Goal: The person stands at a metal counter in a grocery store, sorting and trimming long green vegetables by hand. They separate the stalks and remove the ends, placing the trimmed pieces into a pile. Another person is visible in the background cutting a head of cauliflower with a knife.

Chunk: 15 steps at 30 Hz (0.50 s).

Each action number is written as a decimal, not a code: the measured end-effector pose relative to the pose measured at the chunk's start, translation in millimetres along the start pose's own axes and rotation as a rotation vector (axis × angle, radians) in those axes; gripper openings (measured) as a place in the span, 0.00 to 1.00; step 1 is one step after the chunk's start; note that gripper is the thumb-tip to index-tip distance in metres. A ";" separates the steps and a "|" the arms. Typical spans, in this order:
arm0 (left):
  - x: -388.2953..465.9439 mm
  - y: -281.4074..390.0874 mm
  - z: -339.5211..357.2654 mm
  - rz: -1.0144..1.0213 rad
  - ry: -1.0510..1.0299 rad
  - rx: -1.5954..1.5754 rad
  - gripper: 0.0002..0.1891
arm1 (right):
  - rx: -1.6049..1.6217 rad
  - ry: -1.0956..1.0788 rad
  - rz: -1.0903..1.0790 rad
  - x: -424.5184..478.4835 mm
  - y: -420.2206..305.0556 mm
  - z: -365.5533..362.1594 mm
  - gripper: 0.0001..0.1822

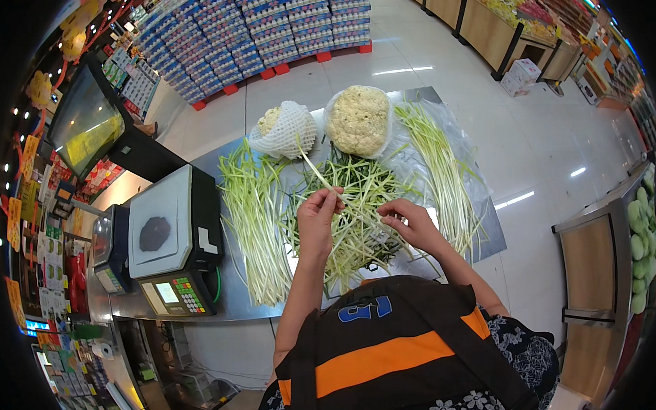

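Note:
Between the thumb and fingers of my left hand [318,213] is one long white stalk [317,172], its pale green tip pointing up toward the cauliflowers. My right hand [412,221] hovers by its lower end, fingers curled; whether they pinch it is not clear. Beneath both hands lies a loose, tangled heap of green leaves and trimmings [356,242]. A bundle of white-stemmed shoots, probably garlic sprouts [258,229], is laid lengthwise on the left. Another bundle of shoots [438,174] rests on clear plastic film [469,146] to the right.
Two cauliflowers stand at the far edge of the metal table [492,242]: one in white foam netting [287,131], one bare-topped in a wrapper [359,121]. A weighing scale [163,227] with a keypad and a monitor [89,118] occupy the left. Stacked drink packs [268,33] rise beyond.

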<state>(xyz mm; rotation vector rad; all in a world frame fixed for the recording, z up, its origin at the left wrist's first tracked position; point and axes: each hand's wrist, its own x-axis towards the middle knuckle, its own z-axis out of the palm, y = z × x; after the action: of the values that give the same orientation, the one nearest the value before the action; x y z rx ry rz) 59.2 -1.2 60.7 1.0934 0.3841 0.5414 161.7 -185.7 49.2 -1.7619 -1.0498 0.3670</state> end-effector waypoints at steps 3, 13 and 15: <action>-0.9 3.5 3.9 -0.001 -0.007 -0.007 0.08 | 0.193 0.003 0.028 7.7 -0.8 6.3 0.12; -8.9 0.9 16.0 0.066 -0.117 0.283 0.07 | 0.317 0.110 0.010 83.7 -38.1 13.5 0.14; -10.2 0.0 16.0 0.064 -0.163 0.301 0.06 | 0.333 0.015 0.073 94.8 -41.5 11.6 0.11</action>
<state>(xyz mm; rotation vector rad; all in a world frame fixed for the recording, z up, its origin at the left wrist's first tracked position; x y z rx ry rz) 59.7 -18.9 67.6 1.4343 0.2940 0.4556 188.7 -99.3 100.6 -1.5033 -0.8591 0.5411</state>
